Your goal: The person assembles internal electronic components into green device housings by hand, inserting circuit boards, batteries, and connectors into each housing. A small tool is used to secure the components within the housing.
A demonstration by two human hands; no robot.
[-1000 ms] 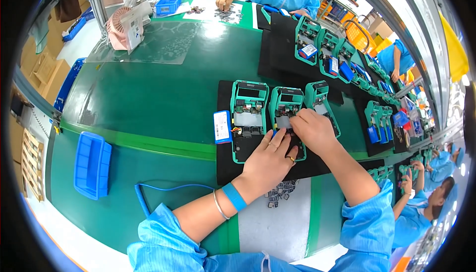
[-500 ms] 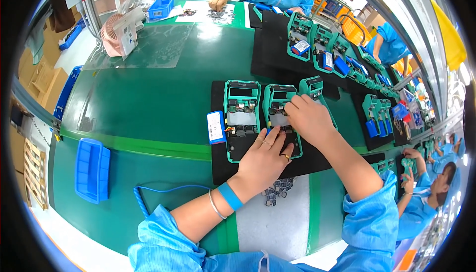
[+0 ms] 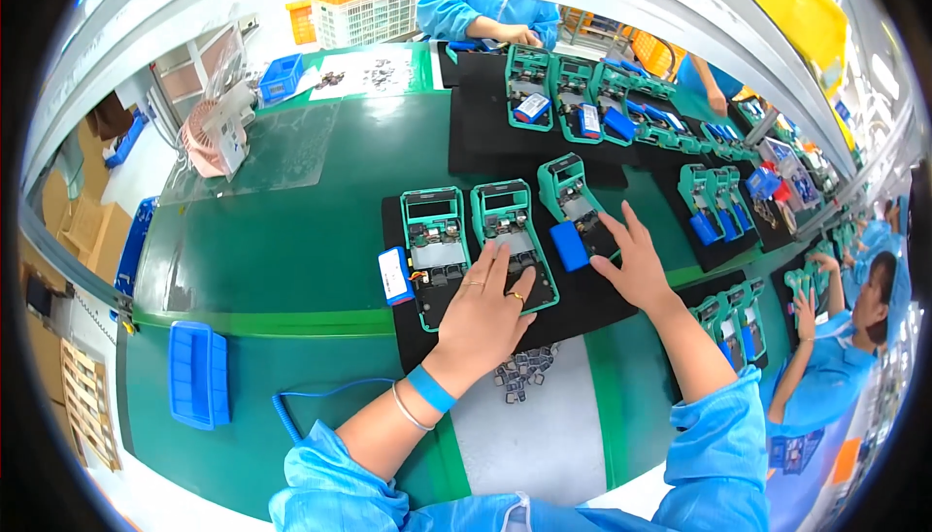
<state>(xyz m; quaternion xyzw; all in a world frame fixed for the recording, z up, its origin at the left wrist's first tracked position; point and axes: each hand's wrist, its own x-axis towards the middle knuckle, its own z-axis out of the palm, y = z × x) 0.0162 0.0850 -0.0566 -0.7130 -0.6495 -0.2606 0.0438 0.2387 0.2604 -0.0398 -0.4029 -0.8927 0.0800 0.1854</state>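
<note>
Three green device housings with open insides lie on a black mat (image 3: 609,301). My left hand (image 3: 482,316) rests over the lower part of the middle housing (image 3: 503,204), fingers stretched out. My right hand (image 3: 636,265) is spread at the right edge of the tilted right housing (image 3: 566,181), its thumb near a blue battery pack (image 3: 569,246); whether it touches either is unclear. The left housing (image 3: 431,204) has a blue battery pack with a white label (image 3: 395,276) beside it, joined by thin wires. A blue band (image 3: 430,389) circles my left wrist.
Small dark square parts (image 3: 524,374) lie on a grey strip near me. At left are a blue bin (image 3: 199,375) and a blue coiled cord (image 3: 282,417). A pink fan (image 3: 214,139) stands at far left. More housings (image 3: 575,85) fill mats beyond, near co-workers.
My right hand has left the middle housing and moved to the right one, opening out. My left fingers lie flatter on the middle housing. The whole view has shifted.
</note>
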